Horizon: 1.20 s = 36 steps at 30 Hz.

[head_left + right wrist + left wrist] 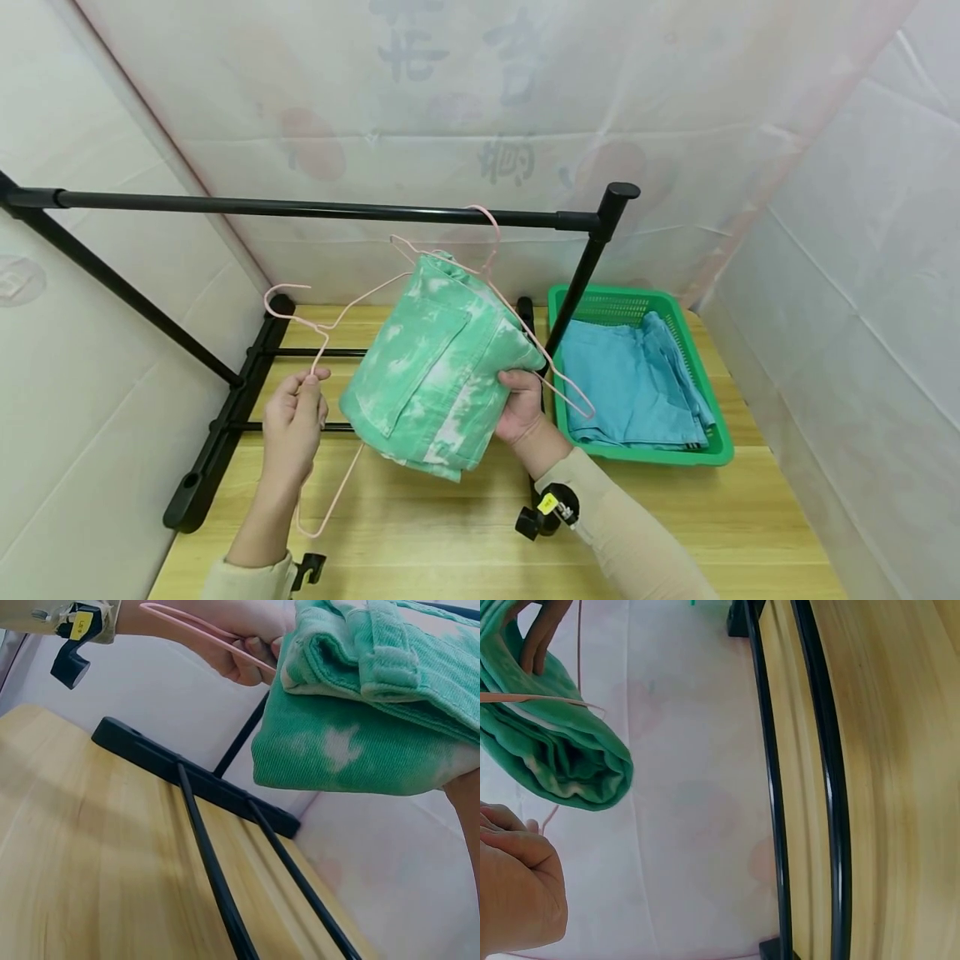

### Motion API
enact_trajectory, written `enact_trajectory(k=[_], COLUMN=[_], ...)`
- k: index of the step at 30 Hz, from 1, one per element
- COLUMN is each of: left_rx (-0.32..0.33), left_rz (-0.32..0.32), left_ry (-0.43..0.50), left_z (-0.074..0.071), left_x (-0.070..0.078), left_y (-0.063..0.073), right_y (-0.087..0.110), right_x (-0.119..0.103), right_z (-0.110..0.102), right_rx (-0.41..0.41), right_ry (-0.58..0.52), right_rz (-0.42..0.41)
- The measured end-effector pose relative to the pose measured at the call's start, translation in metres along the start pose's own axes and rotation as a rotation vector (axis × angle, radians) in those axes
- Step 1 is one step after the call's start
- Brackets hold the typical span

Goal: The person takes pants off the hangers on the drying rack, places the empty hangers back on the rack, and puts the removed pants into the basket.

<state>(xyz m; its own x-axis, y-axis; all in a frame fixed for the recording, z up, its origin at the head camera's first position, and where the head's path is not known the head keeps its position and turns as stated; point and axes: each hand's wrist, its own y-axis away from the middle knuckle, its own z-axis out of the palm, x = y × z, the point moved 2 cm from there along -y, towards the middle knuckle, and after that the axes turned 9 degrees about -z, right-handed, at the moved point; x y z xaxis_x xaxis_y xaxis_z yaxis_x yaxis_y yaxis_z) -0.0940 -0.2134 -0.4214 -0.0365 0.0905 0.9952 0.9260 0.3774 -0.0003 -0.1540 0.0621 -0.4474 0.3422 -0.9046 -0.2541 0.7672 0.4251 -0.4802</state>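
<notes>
My left hand [294, 417] pinches a pink wire hanger [324, 512] near its neck, the hook pointing up and to the left. That hanger's far arm runs up toward the folded denim pants [427, 367], which are green with white tie-dye patches. My right hand [522, 404] grips the pants' right edge, thumb in front. In the right wrist view, a belt loop shows on the folded pants [352, 750]. A second pink hanger [551, 367] is hooked over the black rail [322, 208], and one arm of it passes across the pants' upper right side.
The black rack's left foot [225, 425] stands on the wooden table [450, 558]. To the right, a green basket [716, 437] holds folded blue cloth [630, 383]. Pale sheets [840, 275] enclose the back and sides.
</notes>
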Motion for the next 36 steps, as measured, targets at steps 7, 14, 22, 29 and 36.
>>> enact_trajectory(k=[7, 14, 22, 29, 36], left_rx=[0.003, 0.004, 0.002, 0.006, 0.006], left_rz=[-0.004, 0.014, 0.012, 0.01, 0.014], left_ry=[0.011, -0.01, -0.009, -0.034, -0.048], left_z=[-0.002, -0.003, -0.004, -0.006, -0.007], left_x=[-0.005, -0.006, -0.009, -0.01, -0.012], left_y=[-0.002, -0.003, -0.006, -0.009, -0.013], right_y=[0.0, 0.001, 0.004, 0.004, 0.004], right_x=[-0.002, -0.004, -0.006, -0.007, -0.008], right_z=[-0.003, -0.005, -0.004, -0.003, -0.004], right_rx=[-0.012, 0.012, 0.002, -0.009, -0.01], right_ry=[-0.014, -0.014, -0.013, -0.02, -0.012], right_rz=[-0.015, -0.023, 0.008, 0.026, 0.017])
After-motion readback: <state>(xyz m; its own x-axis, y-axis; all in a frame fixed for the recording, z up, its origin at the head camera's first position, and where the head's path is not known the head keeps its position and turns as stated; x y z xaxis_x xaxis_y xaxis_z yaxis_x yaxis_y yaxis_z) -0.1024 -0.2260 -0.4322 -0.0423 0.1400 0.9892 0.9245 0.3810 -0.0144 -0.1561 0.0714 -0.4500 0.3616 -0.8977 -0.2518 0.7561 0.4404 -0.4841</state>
